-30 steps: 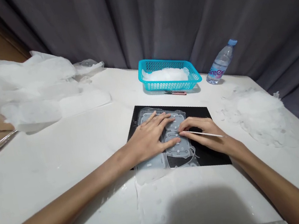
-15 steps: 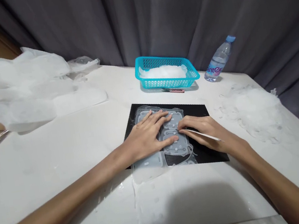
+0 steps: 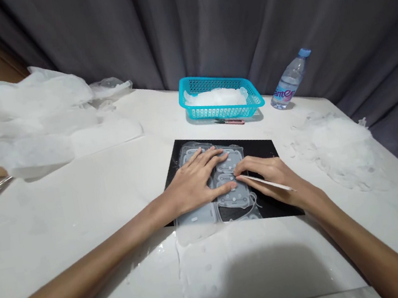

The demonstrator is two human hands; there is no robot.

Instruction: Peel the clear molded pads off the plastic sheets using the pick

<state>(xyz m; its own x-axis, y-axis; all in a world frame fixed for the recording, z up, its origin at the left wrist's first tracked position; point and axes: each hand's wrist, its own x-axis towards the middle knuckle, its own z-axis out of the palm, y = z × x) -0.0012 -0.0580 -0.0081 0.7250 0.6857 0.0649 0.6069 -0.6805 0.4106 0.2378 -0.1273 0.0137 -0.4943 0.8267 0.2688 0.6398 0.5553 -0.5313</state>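
Evidently, fine handwork on a moulded sheet is under way. At the left of the frame, a heap of crumpled white plastic (image 3: 36, 115) spreads over the edge of the white table (image 3: 78, 200). Just left of the frame's centre, the person's left hand (image 3: 198, 177) lies palm down and open, fingers spread, pressing on the translucent moulded sheet (image 3: 240, 193), which lies mostly on a black mat (image 3: 278, 209), its lower left part reaching past the mat's edge. Above centre stands a turquoise basket (image 3: 223, 112) holding white material (image 3: 219, 98), with a pink-handled tool (image 3: 231, 121) just below it. Right of centre, the right hand (image 3: 267, 173) is closed in a pinch on a thin white stick (image 3: 265, 182), fingertips at the sheet's right edge. The step in hand appears to be steadying the sheet while working that edge; the next move probably calls for firm left-hand pressure and small, controlled right-hand motions. Farther right are a water bottle (image 3: 289, 84) and, below it, another whitish heap (image 3: 344, 150).
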